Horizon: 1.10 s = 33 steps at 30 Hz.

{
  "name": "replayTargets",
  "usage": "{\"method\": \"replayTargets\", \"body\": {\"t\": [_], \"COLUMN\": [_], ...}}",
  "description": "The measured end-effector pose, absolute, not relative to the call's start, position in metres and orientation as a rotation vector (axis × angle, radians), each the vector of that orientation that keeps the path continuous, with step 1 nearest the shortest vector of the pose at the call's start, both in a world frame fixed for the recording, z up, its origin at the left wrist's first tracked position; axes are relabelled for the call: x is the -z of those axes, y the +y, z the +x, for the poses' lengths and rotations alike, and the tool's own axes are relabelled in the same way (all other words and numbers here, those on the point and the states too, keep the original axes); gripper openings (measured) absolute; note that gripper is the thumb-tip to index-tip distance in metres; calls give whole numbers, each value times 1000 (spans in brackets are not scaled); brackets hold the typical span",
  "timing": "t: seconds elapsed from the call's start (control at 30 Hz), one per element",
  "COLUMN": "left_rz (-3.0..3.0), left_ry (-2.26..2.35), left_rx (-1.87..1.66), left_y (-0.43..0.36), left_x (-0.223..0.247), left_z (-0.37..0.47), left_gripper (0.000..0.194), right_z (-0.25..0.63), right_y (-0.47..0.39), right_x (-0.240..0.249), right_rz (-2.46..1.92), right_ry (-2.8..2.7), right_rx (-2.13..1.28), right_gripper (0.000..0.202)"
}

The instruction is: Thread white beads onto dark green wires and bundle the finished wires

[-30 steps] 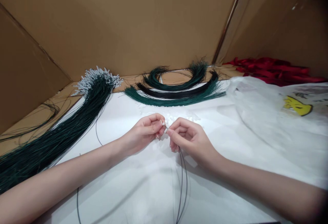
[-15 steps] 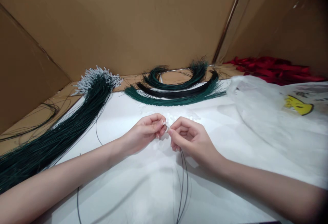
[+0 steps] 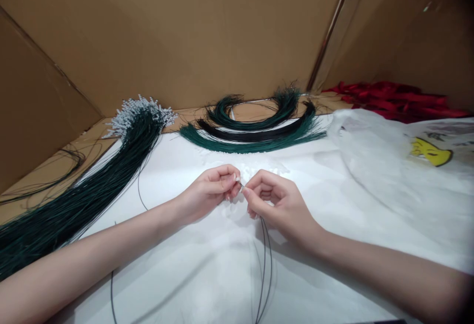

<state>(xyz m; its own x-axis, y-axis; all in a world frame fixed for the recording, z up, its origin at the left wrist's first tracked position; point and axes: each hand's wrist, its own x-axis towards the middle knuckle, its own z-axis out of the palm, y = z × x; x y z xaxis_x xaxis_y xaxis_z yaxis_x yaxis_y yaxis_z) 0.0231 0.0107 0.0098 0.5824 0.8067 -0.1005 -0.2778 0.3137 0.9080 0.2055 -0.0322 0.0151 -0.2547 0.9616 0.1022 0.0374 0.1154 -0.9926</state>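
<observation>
Near the middle of the white sheet, my two hands almost meet. Thumb and fingers of my left hand (image 3: 214, 188) pinch a small white bead (image 3: 236, 178). My right hand (image 3: 279, 200) is closed on a thin dark cord (image 3: 271, 255), whose tip reaches toward the bead between the fingertips. Whether the tip is inside the bead I cannot tell. Below my right hand the cord hangs in strands toward the near edge. Loose small white beads (image 3: 255, 164) lie on the sheet just behind my hands, partly hidden by them.
On the left stretches a long bundle of dark green cords (image 3: 122, 166) with white beaded ends (image 3: 122, 116). Curved green and black cord bundles (image 3: 252, 137) lie behind the hands. Red ribbons (image 3: 403, 101) and a clear plastic bag (image 3: 377, 151) are at right. Cardboard walls (image 3: 207, 32) enclose the back.
Almost nothing differs. My right hand has shifted very slightly, while the left keeps its pinch in the same place.
</observation>
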Motion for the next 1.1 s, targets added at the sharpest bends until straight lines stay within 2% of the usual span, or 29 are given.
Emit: {"method": "replayTargets", "body": {"t": [1.1], "left_rz": [962], "left_ry": [586], "left_rx": [-806], "left_y": [4], "left_x": [-9], "left_z": [31], "left_gripper": [25], "right_z": [205], "right_y": [-35], "right_x": [-14], "right_rz": [-1019], "right_ry": [-1504], "right_rx": [-1206], "right_gripper": [13]}}
